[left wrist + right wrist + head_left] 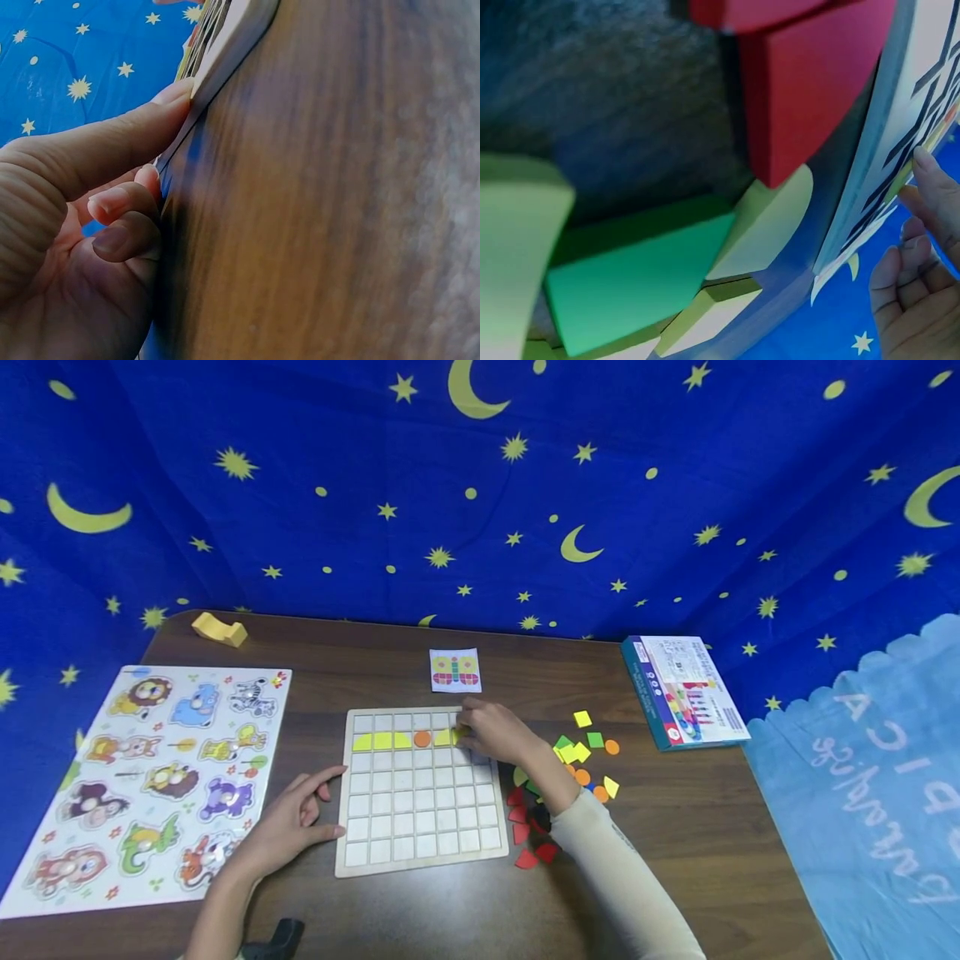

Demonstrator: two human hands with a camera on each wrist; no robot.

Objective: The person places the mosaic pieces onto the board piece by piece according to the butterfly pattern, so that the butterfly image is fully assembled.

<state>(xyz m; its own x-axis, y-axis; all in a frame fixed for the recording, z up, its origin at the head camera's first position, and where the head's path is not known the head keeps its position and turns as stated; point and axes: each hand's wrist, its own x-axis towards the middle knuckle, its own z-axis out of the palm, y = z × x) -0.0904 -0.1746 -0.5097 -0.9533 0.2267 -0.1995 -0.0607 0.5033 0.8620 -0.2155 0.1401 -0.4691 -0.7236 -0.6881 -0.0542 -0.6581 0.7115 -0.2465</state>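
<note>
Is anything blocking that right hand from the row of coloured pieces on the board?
Nothing visible. The right hand touches a yellow piece at the right end of the row of coloured pieces on the board. The red pieces lie beside the board, out of the way.

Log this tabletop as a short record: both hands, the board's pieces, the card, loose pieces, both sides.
Left hand: thumb and index finger touch the left edge of the wooden grid board
Right hand: fingertips at the second row from the far edge
Second row: yellow shapes either side of an orange disc
Butterfly pattern card: beyond the board
Loose, right: red pieces, green square, others
Far left: animal peg puzzle
Far right: printed box
</note>
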